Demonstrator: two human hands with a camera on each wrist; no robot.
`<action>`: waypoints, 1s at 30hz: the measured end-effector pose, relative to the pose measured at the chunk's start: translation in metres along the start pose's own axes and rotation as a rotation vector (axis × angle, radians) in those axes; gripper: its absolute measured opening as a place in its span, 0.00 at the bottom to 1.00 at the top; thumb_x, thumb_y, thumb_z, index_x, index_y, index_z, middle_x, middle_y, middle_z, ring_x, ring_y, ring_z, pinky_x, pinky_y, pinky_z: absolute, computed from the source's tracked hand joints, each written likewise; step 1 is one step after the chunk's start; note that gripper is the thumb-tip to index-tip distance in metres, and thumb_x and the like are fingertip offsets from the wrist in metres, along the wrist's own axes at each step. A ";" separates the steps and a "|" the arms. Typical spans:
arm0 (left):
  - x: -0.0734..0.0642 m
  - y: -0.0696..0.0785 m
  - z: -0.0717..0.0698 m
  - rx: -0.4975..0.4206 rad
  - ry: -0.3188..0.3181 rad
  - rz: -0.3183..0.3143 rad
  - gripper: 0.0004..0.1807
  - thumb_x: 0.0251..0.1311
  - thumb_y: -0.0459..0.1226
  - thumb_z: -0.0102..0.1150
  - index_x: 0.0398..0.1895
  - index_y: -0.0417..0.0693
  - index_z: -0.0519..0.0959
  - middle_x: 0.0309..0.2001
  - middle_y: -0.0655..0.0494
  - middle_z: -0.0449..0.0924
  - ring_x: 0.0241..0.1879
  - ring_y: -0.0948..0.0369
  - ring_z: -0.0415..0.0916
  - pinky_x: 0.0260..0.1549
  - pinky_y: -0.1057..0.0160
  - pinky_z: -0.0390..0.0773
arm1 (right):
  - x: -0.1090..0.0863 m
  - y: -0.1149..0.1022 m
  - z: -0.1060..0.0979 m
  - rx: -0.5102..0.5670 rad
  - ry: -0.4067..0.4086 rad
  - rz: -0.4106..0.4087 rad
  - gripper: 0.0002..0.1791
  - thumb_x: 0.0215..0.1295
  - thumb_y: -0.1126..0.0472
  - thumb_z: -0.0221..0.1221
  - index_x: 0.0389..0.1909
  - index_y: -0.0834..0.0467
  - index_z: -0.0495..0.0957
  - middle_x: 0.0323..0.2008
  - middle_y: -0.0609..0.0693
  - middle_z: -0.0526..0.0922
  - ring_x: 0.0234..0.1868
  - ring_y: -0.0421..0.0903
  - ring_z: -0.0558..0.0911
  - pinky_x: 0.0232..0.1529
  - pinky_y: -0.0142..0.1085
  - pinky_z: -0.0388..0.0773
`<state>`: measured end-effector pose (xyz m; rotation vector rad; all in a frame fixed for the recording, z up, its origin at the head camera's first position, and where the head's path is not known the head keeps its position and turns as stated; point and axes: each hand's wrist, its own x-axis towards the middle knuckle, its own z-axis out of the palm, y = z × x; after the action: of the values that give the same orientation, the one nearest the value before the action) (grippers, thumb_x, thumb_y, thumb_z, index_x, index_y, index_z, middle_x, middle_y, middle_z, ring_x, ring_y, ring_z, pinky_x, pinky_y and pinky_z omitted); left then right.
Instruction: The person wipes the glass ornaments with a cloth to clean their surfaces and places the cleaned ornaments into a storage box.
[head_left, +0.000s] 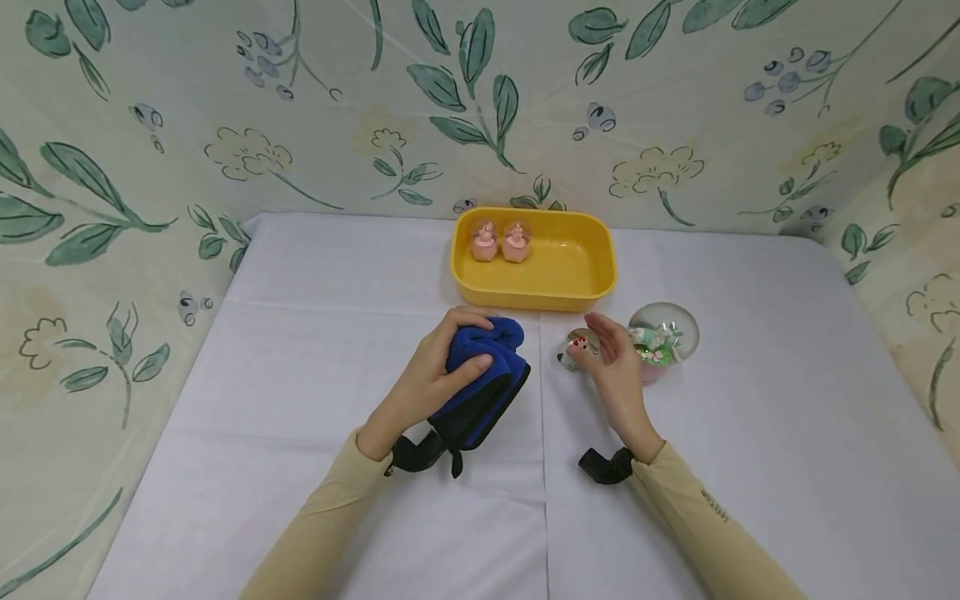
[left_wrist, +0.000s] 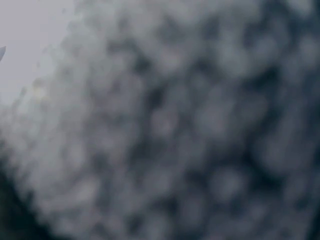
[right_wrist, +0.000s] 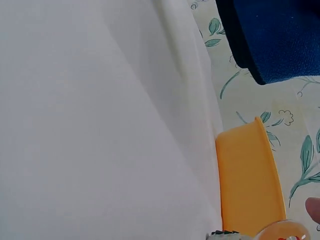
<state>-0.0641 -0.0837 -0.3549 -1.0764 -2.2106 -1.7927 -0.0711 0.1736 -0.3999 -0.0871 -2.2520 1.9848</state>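
My left hand (head_left: pixel 438 367) grips a folded blue-and-black towel (head_left: pixel 483 387) above the table, thumb on its near side. Blurred, fuzzy towel cloth (left_wrist: pixel 165 125) fills most of the left wrist view. My right hand (head_left: pixel 618 383) is beside a small snow globe (head_left: pixel 573 354) with a red-and-white figure, its fingers spread and partly hiding it. From the right wrist, the small globe's dome (right_wrist: pixel 282 231) shows at the bottom edge, with a fingertip (right_wrist: pixel 314 209) apart from it. Just right of that hand stands a larger snow globe (head_left: pixel 663 333) with flowers inside and a pink base.
A yellow tray (head_left: pixel 536 293) lies at the table's back edge. Two small pink snow globes (head_left: pixel 484 243) stand in its left part. White cloth (head_left: pixel 300 333) covers the table, and a leaf-patterned curtain (head_left: pixel 337 100) hangs behind it.
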 end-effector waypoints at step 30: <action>0.000 -0.002 0.000 -0.005 0.000 0.000 0.20 0.69 0.47 0.51 0.54 0.44 0.64 0.60 0.43 0.68 0.57 0.52 0.68 0.57 0.53 0.69 | 0.000 0.018 0.002 -0.381 -0.076 0.096 0.29 0.53 0.74 0.64 0.57 0.72 0.67 0.54 0.68 0.74 0.53 0.59 0.76 0.55 0.45 0.72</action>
<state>-0.0649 -0.0837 -0.3569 -1.0772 -2.2070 -1.7989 -0.0720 0.1738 -0.4176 -0.1643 -2.6940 1.5967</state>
